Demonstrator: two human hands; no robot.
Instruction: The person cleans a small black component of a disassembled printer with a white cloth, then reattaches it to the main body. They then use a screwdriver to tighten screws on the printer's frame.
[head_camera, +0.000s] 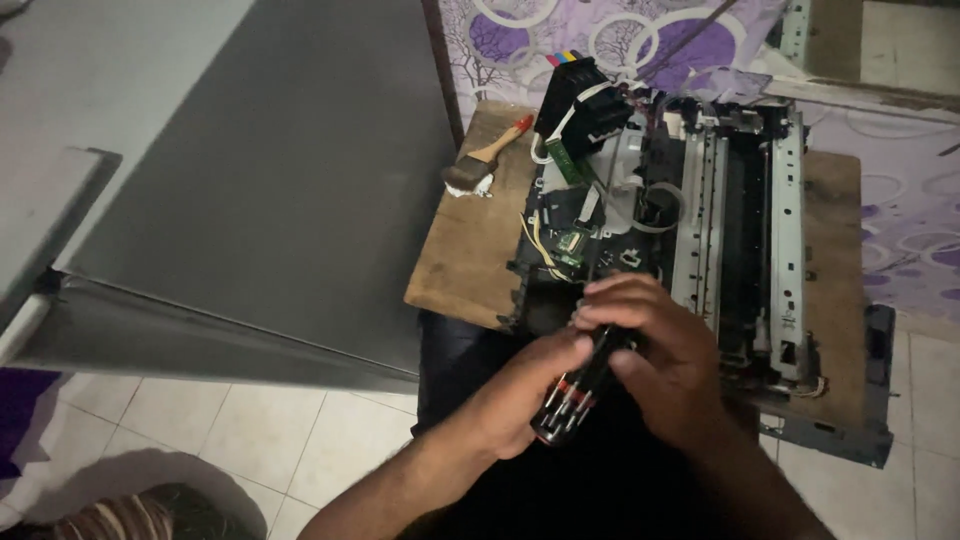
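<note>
Both hands, left (520, 405) and right (655, 350), closed around black screwdriver (580, 385) with red-banded handle, held just in front of opened printer chassis (700, 200) on wooden tabletop (470, 250); probably light, rigid, best gripped at ribbed handle; paintbrush (485, 160) alongside; no containers visible.

A paintbrush (487, 158) with a wooden handle and an orange tip lies on the small wooden table (470, 250), bristles toward a bit of white material. A large grey panel (270, 180) leans at the left over pale floor tiles (220, 430). Purple cloth with white ring patterns (560, 30) spreads behind the table. A striped object (120, 520) shows at the bottom left corner.
</note>
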